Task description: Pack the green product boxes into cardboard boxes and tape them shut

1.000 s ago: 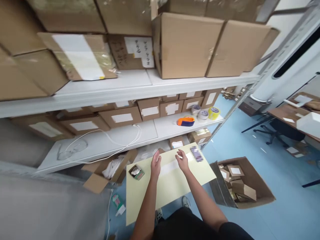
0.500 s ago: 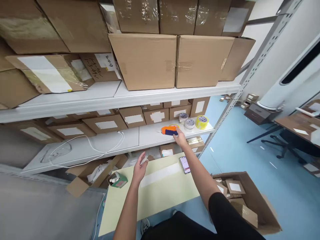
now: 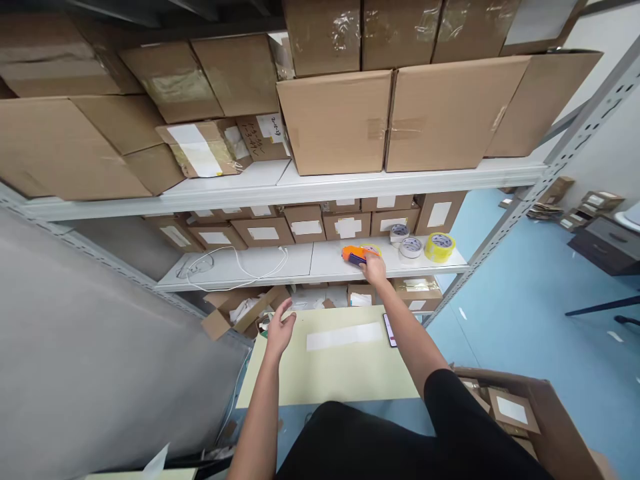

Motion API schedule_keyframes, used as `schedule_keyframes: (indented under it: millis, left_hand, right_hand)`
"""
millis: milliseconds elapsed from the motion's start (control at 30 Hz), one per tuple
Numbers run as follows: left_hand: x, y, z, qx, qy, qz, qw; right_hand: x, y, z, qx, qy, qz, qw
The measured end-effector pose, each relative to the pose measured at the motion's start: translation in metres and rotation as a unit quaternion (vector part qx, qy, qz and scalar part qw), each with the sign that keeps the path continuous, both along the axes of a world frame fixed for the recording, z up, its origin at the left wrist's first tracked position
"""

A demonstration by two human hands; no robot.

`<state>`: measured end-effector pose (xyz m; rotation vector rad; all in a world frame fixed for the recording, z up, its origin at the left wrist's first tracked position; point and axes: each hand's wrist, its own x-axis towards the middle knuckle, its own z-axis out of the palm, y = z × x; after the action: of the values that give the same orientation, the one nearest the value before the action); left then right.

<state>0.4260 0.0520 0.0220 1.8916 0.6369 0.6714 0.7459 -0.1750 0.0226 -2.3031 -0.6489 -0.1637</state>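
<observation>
My right hand grips an orange and dark-blue tape dispenser over the middle shelf. A yellow ring, like a tape roll, shows just behind the dispenser, partly hidden by my hand. To its right on the shelf are two pale tape rolls and a stack of yellow tape. My left hand hovers above the left side of the pale yellow table, fingers apart and nothing visible in it. A long white paper strip lies flat on the table, with a phone near my right forearm.
Cardboard boxes fill the upper shelf, and smaller labelled boxes line the back of the middle one. A white cable lies on the shelf at left. An open carton stands beyond the table's left corner; a large carton of small boxes is at right.
The view has swung left, so the shelves and table appear shifted to the right. My right hand still holds the dispenser over the shelf, and my left hand stays raised over the table.
</observation>
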Motion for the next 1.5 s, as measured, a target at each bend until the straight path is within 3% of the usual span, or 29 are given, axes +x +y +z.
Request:
schedule_keyframes:
  millis: [133, 267, 367, 500, 700, 833, 967, 1100, 1267, 1400, 1500]
  left_hand:
    - [0.006, 0.001, 0.002, -0.015, -0.011, 0.007, 1.000]
    - [0.017, 0.000, 0.003, -0.021, -0.024, 0.018, 0.999]
    - [0.024, -0.005, -0.001, -0.037, -0.025, 0.011, 0.999]
    - [0.032, -0.022, -0.014, -0.059, -0.011, -0.016, 0.998]
    - [0.030, -0.053, -0.039, -0.076, 0.031, -0.057, 0.995]
    - [0.020, -0.067, -0.053, -0.080, 0.056, -0.073, 0.993]
    - [0.011, -0.076, -0.059, -0.081, 0.075, -0.084, 0.990]
    - [0.007, -0.083, -0.060, -0.086, 0.082, -0.077, 0.990]
    - [0.002, -0.090, -0.059, -0.086, 0.083, -0.065, 0.991]
    - [-0.018, -0.090, -0.060, -0.096, 0.092, -0.040, 0.990]
    - [-0.043, -0.085, -0.060, -0.102, 0.104, -0.024, 0.989]
  right_hand:
    - [-0.058, 0.001, 0.003, 0.032, -0.053, 0.055, 0.997]
    - [-0.121, -0.015, -0.018, 0.037, -0.053, 0.085, 0.994]
    - [-0.161, -0.035, -0.054, 0.037, -0.015, 0.072, 0.997]
    - [-0.202, -0.069, -0.118, 0.010, 0.080, 0.037, 0.996]
    - [-0.233, -0.118, -0.202, -0.041, 0.184, -0.038, 0.981]
    - [-0.240, -0.141, -0.241, -0.016, 0.242, -0.091, 0.966]
    - [-0.240, -0.155, -0.261, 0.018, 0.288, -0.158, 0.944]
    - [-0.231, -0.158, -0.256, -0.014, 0.316, -0.158, 0.935]
    - [-0.211, -0.145, -0.212, -0.032, 0.322, -0.105, 0.940]
    - [-0.202, -0.121, -0.165, 0.094, 0.301, -0.036, 0.948]
    - [-0.204, -0.098, -0.134, 0.178, 0.299, 0.042, 0.937]
